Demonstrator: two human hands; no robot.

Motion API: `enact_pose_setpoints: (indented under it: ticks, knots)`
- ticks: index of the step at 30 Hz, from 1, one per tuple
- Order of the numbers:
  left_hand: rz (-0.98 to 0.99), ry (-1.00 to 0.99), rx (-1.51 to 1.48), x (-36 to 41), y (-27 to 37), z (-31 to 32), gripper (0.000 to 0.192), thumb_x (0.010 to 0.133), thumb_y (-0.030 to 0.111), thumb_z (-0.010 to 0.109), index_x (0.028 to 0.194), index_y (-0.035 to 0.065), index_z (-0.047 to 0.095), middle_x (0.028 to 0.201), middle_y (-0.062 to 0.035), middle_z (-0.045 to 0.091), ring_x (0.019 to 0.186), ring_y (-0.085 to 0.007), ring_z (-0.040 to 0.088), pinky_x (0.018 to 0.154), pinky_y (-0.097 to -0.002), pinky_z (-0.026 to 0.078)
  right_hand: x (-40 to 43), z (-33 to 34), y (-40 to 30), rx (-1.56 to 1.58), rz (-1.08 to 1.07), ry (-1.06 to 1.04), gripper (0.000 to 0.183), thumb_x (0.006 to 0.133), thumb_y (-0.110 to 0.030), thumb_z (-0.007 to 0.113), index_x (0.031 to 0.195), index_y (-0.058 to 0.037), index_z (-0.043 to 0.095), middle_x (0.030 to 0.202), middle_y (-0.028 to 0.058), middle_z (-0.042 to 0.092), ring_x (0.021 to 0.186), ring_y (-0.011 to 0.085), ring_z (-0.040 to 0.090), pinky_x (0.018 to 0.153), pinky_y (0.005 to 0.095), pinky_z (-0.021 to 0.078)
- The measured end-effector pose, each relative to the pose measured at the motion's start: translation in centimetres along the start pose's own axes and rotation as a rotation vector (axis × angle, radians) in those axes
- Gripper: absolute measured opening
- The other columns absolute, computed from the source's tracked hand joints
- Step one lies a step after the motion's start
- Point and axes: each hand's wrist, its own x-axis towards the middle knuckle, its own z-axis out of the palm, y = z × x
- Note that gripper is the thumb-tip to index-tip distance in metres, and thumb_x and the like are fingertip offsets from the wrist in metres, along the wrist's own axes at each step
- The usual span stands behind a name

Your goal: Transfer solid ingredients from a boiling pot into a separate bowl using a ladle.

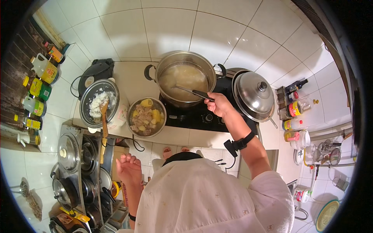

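Observation:
My right hand (218, 104) grips the black handle of a ladle or spoon (198, 93), whose metal end dips into cloudy broth (180, 77). The broth fills part of a large steel stockpot (158, 68) with black side handles, standing on the black cooktop (186, 118). My left hand (130, 169) hangs below the counter's front edge, holding nothing, its fingers loosely curled and a little apart. Nearest to it on the counter is a steel bowl (163, 123) of meat chunks and corn pieces. Left of that, a rice cooker (118, 116) holds white rice (97, 102) with a wooden paddle (104, 118) in it.
On the cooktop's right sits a wok (237, 109) under a domed steel lid (253, 90). Bottles (297, 108) line the right wall, and several more (43, 68) the left sill. A rack of pots (80, 163) stands at lower left. A cord (139, 147) dangles over the counter edge.

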Motion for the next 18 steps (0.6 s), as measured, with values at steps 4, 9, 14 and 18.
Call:
enact_pose_setpoints:
  ticks: [4, 9, 14, 18]
  knots:
    - [0.000, 0.014, -0.003, -0.1, 0.0, 0.1, 0.032, 0.098, 0.035, 0.043, 0.095, 0.0053, 0.053, 0.088, -0.0054, 0.052, 0.076, -0.0163, 0.048, 0.073, -0.0300, 0.045, -0.2, 0.0, -0.1, 0.032, 0.032, -0.009, 0.012, 0.098, -0.017, 0.045, 0.095, -0.0058, 0.046, 0.069, 0.0056, 0.051, 0.048, 0.0067, 0.037, 0.044, 0.0211, 0.0356]
    - [-0.009, 0.039, -0.005, -0.1, -0.2, 0.6, 0.031, 0.098, 0.035, 0.043, 0.095, 0.0059, 0.051, 0.085, -0.0045, 0.049, 0.076, -0.0158, 0.048, 0.073, -0.0295, 0.045, -0.7, 0.0, -0.1, 0.003, -0.050, -0.011, 0.015, 0.097, -0.015, 0.046, 0.099, -0.0007, 0.048, 0.069, 0.0041, 0.049, 0.047, 0.0080, 0.039, 0.044, 0.0241, 0.0390]
    - [-0.020, 0.027, -0.003, 0.0, -0.3, 0.7, 0.030, 0.098, 0.035, 0.042, 0.094, 0.0068, 0.050, 0.085, -0.0042, 0.048, 0.075, -0.0156, 0.048, 0.072, -0.0290, 0.045, -0.7, -0.5, -0.4, -0.131, -0.167, 0.017, 0.015, 0.097, -0.015, 0.047, 0.099, -0.0008, 0.050, 0.069, 0.0039, 0.049, 0.047, 0.0082, 0.040, 0.045, 0.0249, 0.0427]
    - [-0.012, 0.041, -0.002, -0.2, -0.3, 0.6, 0.030, 0.098, 0.036, 0.042, 0.094, 0.0070, 0.050, 0.085, -0.0043, 0.048, 0.075, -0.0156, 0.048, 0.072, -0.0289, 0.045, -0.4, -1.6, -1.0, -0.252, -0.260, 0.088, 0.019, 0.096, -0.015, 0.049, 0.105, 0.0014, 0.053, 0.069, 0.0037, 0.049, 0.046, 0.0090, 0.042, 0.044, 0.0252, 0.0458]
